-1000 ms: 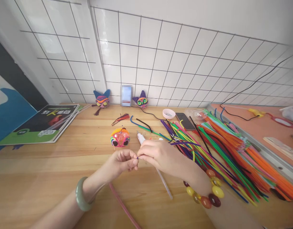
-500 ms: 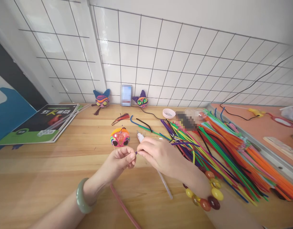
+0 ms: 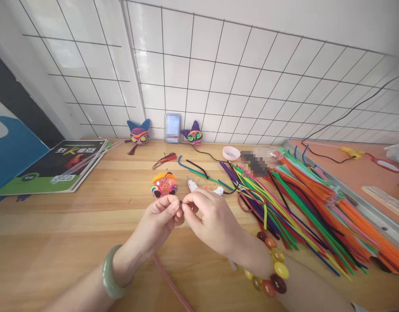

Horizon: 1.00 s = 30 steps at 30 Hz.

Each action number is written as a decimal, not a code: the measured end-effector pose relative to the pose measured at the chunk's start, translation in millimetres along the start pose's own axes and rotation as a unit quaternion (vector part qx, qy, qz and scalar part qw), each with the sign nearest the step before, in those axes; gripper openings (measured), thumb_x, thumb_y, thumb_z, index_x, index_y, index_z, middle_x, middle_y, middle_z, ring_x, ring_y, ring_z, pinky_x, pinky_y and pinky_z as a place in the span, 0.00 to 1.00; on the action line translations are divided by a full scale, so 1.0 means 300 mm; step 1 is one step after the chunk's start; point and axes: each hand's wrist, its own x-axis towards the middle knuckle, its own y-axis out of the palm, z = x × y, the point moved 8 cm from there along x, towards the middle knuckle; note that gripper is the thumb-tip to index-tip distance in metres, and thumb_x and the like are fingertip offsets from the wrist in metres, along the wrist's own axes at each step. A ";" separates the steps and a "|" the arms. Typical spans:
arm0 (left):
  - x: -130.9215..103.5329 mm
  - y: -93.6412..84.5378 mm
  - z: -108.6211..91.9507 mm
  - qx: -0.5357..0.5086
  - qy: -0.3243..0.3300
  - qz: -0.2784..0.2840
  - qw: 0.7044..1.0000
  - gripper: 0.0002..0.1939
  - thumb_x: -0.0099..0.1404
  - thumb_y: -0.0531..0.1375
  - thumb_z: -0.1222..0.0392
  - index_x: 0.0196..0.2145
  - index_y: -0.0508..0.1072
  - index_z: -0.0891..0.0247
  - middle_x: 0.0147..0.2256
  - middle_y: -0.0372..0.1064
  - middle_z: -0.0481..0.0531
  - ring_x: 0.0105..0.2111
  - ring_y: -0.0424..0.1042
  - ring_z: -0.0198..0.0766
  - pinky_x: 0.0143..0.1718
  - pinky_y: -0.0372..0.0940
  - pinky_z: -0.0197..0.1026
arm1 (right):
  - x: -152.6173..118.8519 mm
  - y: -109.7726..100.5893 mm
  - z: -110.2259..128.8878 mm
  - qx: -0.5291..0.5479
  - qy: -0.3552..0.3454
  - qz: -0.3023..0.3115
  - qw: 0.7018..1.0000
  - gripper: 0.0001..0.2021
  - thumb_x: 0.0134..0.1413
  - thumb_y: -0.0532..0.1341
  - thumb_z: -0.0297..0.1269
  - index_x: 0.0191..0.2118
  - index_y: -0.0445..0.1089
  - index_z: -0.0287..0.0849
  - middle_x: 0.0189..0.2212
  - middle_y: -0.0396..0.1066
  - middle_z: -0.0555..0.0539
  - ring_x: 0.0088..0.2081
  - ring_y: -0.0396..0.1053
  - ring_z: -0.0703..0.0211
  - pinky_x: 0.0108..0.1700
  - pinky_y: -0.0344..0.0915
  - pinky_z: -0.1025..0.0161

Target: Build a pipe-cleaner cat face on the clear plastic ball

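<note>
My left hand [image 3: 162, 214] and my right hand [image 3: 215, 221] meet in front of me, fingertips almost touching. Both are closed in a pinch on a small purple pipe cleaner [image 3: 181, 202], mostly hidden by the fingers. Just beyond them on the table sits an orange mask-like ornament [image 3: 164, 185] edged with coloured strands. A white glue gun [image 3: 192, 185] lies behind my right hand, which covers part of it. To the right, red-handled scissors [image 3: 246, 203] rest among many loose coloured pipe cleaners [image 3: 293, 212].
Two finished eared masks, one blue-eared [image 3: 139, 133] and one purple-eared [image 3: 194, 134], lean at the wall beside a phone [image 3: 172, 128]. A pink bowl [image 3: 231, 153] stands behind the pipe cleaners. Magazines [image 3: 59, 167] lie at left. A pink tube [image 3: 170, 281] runs toward me.
My right hand has shifted slightly down and left, its fingers less extended over the pinch. The scissors' red handles and more of the glue gun now show.
</note>
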 end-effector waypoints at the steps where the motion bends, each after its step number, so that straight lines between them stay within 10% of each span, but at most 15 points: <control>1: 0.000 -0.002 0.000 0.000 0.000 0.000 1.000 0.09 0.59 0.62 0.60 0.24 0.69 0.67 0.21 0.63 0.45 0.22 0.59 0.27 0.27 0.57 0.32 | 0.002 -0.001 -0.003 0.002 0.000 0.003 1.000 0.06 0.54 0.54 0.26 0.28 0.63 0.40 0.26 0.67 0.49 0.29 0.64 0.61 0.31 0.58 0.65; 22: 0.025 -0.026 -0.041 0.315 -0.022 0.016 0.949 0.11 0.52 0.64 0.53 0.22 0.74 0.65 0.19 0.67 0.48 0.18 0.55 0.29 0.20 0.53 0.34 | -0.001 0.038 0.001 -0.186 -0.125 0.213 0.951 0.09 0.59 0.52 0.25 0.31 0.67 0.38 0.30 0.66 0.45 0.34 0.62 0.57 0.37 0.60 0.61; 30: 0.017 -0.050 -0.064 0.311 0.041 -0.046 0.949 0.11 0.55 0.63 0.55 0.23 0.74 0.65 0.20 0.67 0.48 0.19 0.57 0.29 0.22 0.54 0.34 | -0.007 0.053 -0.027 -0.168 -0.062 0.126 0.976 0.08 0.60 0.52 0.27 0.32 0.67 0.38 0.30 0.67 0.45 0.31 0.65 0.59 0.31 0.58 0.64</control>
